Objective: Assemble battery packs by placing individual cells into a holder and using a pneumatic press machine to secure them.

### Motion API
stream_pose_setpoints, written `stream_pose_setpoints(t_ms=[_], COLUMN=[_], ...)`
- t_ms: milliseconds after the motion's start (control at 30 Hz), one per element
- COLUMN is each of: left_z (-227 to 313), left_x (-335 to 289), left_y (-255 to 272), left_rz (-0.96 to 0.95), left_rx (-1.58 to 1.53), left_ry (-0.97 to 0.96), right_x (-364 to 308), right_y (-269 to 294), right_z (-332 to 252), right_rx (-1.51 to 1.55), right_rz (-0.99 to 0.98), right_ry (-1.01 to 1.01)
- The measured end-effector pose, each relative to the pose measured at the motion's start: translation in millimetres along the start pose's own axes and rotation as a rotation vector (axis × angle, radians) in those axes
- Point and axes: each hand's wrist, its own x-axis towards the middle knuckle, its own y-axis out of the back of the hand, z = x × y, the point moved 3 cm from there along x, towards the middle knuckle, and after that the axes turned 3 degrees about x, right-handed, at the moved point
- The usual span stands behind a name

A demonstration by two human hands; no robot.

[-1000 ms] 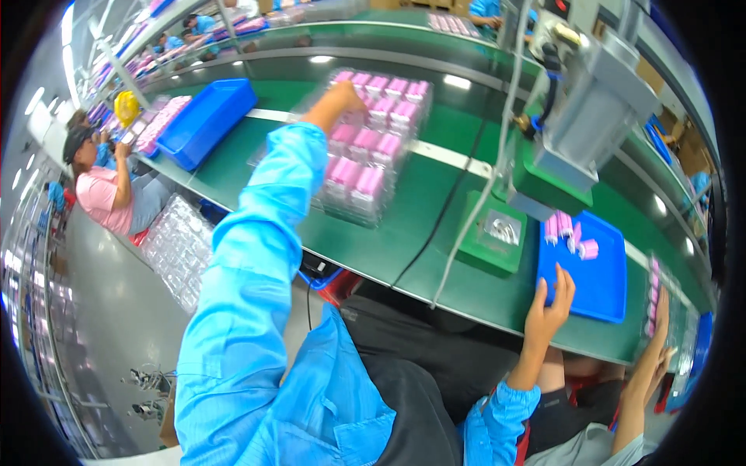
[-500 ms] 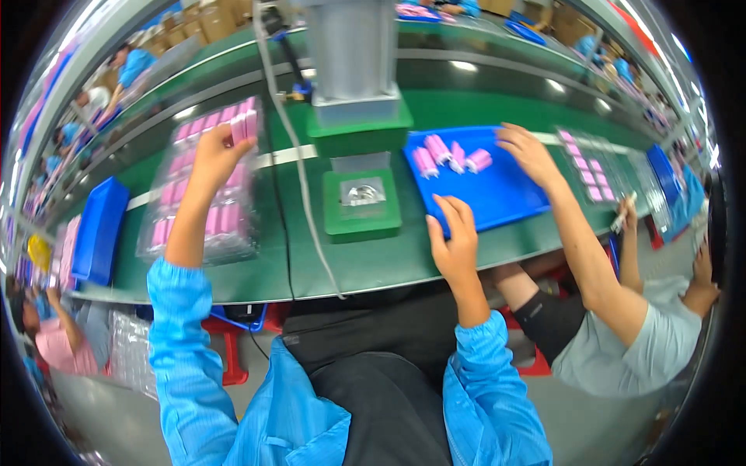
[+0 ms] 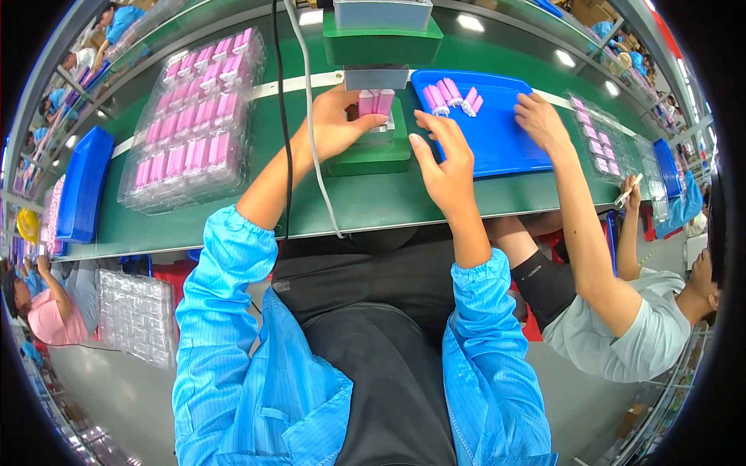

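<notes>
Across the middle of my head view, I see a long green bench (image 3: pixel 388 198). Toward its left sits a clear plastic tray stack (image 3: pixel 140 200), filled with rows of pink blocks (image 3: pixel 186 120). On the right I have a blue tray (image 3: pixel 493 144), and between the two a grey-and-green press head (image 3: pixel 381 48) above a green fixture (image 3: pixel 373 161). The left hand (image 3: pixel 332 130) is at that fixture, thumb and fingers closed around a pink pack (image 3: pixel 377 101) just below the press head; I cannot tell whether the pack touches the fixture. I have the right hand (image 3: pixel 451 167) half open, fingers loosely spread, nothing visible in its grasp, near the blue tray's left edge. A co-worker's hand (image 3: pixel 542 122) is at the tray's right side. Smallest, loose pink pieces (image 3: pixel 444 95) lie toward the tray's back left corner.
</notes>
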Motion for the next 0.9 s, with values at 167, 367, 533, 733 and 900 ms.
stream_pose_setpoints(t_ms=[167, 367, 533, 733, 900], left_z=[-12.6, -13.7, -4.6, -7.9, -10.0], left_x=[-7.4, -10.8, -21.2, -23.2, -22.2], left_y=[-3.7, -2.6, 9.1, 5.9, 4.3], left_rz=[0.103, 0.139, 0.218, 0.197, 0.25], left_rx=[0.173, 0.176, 0.119, 0.089, 0.099], left_ry=[-0.332, -0.386, -0.247, -0.249, -0.275], right_x=[26.7, 41.3, 34.6, 32.2, 27.1], right_y=[-18.3, -43.0, -47.1, -47.2, -50.9], right_z=[1.2, 18.1, 18.0, 16.4, 22.3], right_rx=[0.114, 0.206, 0.161, 0.127, 0.145], right_rz=[-0.091, -0.232, -0.198, -0.153, -0.134], right_ry=[-0.056, -0.032, 0.021, 0.037, 0.015])
